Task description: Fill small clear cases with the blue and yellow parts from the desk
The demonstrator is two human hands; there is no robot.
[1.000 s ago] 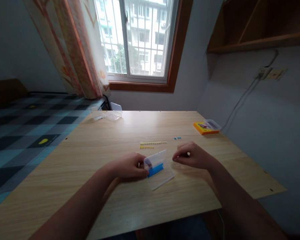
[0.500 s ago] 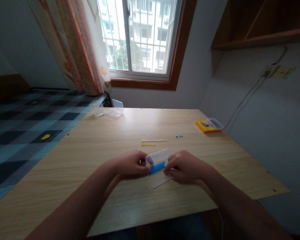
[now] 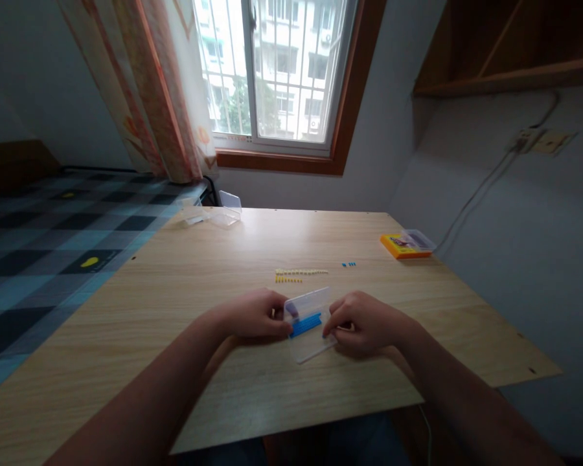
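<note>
Right hand (image 3: 364, 320) has come in and is now touching the clear case (image 3: 311, 345) lying open mid-bench (image 3: 214, 259). Left hand (image 3: 252, 317) fingers are pinching its left end, likely steadying it. Right fingers are bunching at the blue row (image 3: 305, 325); can't tell if gripping.

We see through one head-worn camera, looking forward and down across the counter (image 3: 175, 291), close above its near edge, facing the window (image 3: 282, 71).

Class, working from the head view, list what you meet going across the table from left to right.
First clear boxes → left hand → clear case → right hand → orange box.
</note>
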